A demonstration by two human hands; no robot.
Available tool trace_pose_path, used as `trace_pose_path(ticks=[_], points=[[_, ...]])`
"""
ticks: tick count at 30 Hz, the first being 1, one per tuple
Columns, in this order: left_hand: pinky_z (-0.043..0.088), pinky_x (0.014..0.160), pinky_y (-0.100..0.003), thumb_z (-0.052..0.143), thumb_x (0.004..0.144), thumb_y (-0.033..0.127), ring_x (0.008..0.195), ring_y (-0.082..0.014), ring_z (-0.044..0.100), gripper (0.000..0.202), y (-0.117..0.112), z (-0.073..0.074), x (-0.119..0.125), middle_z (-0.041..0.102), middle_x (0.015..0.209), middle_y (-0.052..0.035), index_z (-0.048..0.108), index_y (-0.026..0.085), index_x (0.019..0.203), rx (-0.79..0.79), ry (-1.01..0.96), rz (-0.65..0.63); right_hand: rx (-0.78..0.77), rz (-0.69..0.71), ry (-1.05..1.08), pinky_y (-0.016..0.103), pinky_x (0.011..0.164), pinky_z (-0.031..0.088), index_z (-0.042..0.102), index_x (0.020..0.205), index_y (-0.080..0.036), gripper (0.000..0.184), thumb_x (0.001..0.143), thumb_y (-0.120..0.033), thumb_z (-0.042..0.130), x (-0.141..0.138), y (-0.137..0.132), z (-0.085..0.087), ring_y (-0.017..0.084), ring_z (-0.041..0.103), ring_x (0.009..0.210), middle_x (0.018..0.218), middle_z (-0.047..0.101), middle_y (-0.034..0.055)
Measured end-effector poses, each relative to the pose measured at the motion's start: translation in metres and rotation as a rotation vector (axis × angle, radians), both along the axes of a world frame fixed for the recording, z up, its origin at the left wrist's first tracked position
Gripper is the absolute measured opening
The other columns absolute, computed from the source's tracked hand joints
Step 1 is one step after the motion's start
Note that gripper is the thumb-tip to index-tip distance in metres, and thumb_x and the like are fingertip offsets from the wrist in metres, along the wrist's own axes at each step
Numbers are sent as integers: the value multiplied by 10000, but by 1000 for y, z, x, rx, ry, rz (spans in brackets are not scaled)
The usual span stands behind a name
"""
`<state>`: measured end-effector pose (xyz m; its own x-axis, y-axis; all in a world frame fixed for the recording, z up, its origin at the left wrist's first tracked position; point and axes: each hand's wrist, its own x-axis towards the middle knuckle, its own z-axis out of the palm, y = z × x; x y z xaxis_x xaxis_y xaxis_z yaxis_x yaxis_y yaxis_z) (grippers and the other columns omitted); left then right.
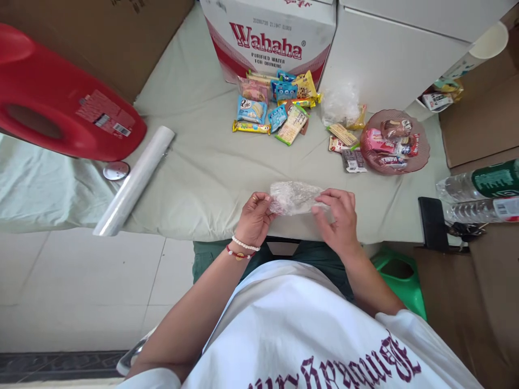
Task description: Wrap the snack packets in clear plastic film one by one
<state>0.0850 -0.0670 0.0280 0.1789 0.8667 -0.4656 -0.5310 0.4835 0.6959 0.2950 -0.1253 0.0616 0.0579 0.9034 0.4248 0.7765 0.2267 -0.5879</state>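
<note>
Close to the front edge of the table, a crumpled clear plastic film [295,198] is stretched sideways between both hands. My left hand [256,219], with a white beaded bracelet and a red cord at its wrist, pinches the left end between thumb and fingers. At the right end, my right hand [338,219] has its thumb and fingertips on the film, the fingers curved. Whether anything lies inside the folds cannot be made out. Beyond the hands lies a group of small wrapped snacks [251,109]. Further right, a pink glass bowl [419,156] holds several wrapped snacks.
A roll of clear film [135,181] lies at the left beside a round lid [116,170] and a large red jug [73,102]. A Wahaha carton [271,40] stands behind. More crumpled plastic [339,105] is near the bowl. Plastic bottles [474,209] and a black phone-like object [432,224] sit right.
</note>
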Motion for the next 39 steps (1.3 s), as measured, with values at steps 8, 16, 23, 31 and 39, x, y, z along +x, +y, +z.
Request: trace_pose_path(ticks=[8,16,23,31,39], points=[[572,708,-264,911,690,364,747,-105,604,396,-1,0,-12,611,837,43,574,224,844,28,-4,33,-276,227,99,459,896,506,757,969,-280,214,1020,-393,582,-4,7,-17,275,603,965,843,694,68],[570,685,-260,876,726,431,726,-113,634,432,1,-8,-15,621,829,30,514,227,844,-34,57,88,-419,36,613,325,695,495,737,892,-262,242,939,-497,701,-2,0,-10,180,594,725,792,649,19],[597,864,-330,976,566,342,1058,-201,697,910,-10,-1,-11,550,1391,-59,515,337,1350,163,153,-8,-592,-100,961,262,434,401,666,887,-258,359,830,-594,779,-21,6,-12,130,502,499,617,557,-35],[366,466,-206,706,782,302,476,-82,500,200,32,0,-27,592,662,60,552,230,887,90,362,163,-620,-146,1166,230,364,317,626,842,-252,412,733,-579,852,-19,15,-7,96,479,473,678,529,-50],[233,440,-229,638,877,328,437,-88,339,329,73,-4,-46,413,492,51,477,222,611,98,676,124,-492,-256,853,247,465,330,628,858,-247,319,856,-551,725,3,13,-43,114,429,512,635,504,-55]])
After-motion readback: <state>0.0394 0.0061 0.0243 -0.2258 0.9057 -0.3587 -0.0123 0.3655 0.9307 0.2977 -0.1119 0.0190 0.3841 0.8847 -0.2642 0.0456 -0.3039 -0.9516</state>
